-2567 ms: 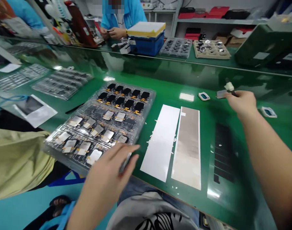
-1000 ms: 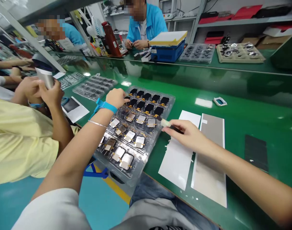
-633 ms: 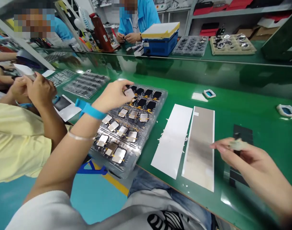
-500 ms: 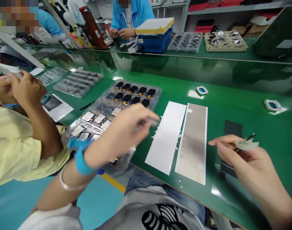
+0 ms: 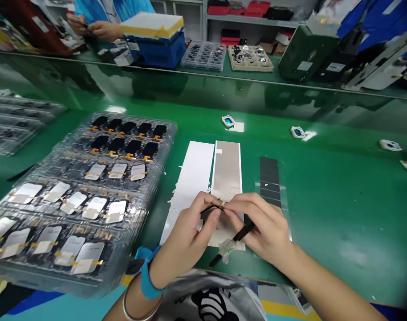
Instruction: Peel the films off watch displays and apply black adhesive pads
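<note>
A glossy green tabletop (image 5: 330,214) bears a clear plastic tray (image 5: 136,225), the widest thing on it. Right of the tray lie a long white paper strip (image 5: 194,174) and, just beyond it, a grey-beige strip (image 5: 227,167) with white edges. The person's hands meet over those strips, to the right of the tray's near half. The left hand (image 5: 187,232) pinches with thumb and forefinger; the right hand (image 5: 266,223) closes around a slim black stick-shaped tool (image 5: 244,231) with a whitish wrap, its fingertips drawn in close to the left's. Flat silver-faced rectangular modules (image 5: 95,207) fill pockets in the tray's nearer rows. Smallest is the thin dark part with a gold-orange tab (image 5: 220,206), held up between both hands' fingertips, right of the tray.

The step in hand looks like close two-handed fingertip work on that part. The next move seems to call for a steady left pinch and light right fingertips.
</note>
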`<action>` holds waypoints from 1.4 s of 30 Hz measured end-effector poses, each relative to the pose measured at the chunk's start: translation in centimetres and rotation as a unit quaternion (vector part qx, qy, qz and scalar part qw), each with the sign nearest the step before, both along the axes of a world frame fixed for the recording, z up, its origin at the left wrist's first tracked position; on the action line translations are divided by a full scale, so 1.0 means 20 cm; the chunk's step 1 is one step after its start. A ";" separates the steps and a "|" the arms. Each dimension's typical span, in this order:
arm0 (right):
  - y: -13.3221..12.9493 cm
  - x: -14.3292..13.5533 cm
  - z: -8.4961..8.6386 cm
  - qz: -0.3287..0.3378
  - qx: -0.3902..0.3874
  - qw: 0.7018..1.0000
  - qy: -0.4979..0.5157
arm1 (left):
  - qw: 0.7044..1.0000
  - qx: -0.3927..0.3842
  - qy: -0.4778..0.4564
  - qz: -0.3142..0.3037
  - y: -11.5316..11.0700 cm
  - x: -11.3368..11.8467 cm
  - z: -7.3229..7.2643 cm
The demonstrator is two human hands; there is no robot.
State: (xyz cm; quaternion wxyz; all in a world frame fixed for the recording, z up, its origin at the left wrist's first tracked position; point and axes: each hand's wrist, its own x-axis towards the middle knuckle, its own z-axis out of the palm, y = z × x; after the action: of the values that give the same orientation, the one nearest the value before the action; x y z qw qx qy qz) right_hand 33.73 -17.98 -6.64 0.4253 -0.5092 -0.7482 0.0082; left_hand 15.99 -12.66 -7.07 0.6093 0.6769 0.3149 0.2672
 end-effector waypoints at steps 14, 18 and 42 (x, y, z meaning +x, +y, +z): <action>0.02 -0.03 -0.05 -0.013 -0.024 0.993 -0.112 | 0.992 0.094 0.070 0.045 0.00 -0.02 -0.02; 0.12 0.02 0.04 0.004 -0.167 0.986 -0.002 | 0.993 0.070 0.064 0.065 0.00 -0.01 -0.02; 0.22 -0.03 0.07 0.111 -0.440 0.778 0.434 | 0.984 -0.136 -0.092 0.075 -0.05 -0.03 -0.04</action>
State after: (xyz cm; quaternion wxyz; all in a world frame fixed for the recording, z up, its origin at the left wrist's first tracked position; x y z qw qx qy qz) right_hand 33.11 -13.60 -5.15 0.4309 -0.4970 -0.4502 0.6039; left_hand 15.39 -13.58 -7.92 0.7002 0.5345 0.3407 0.3285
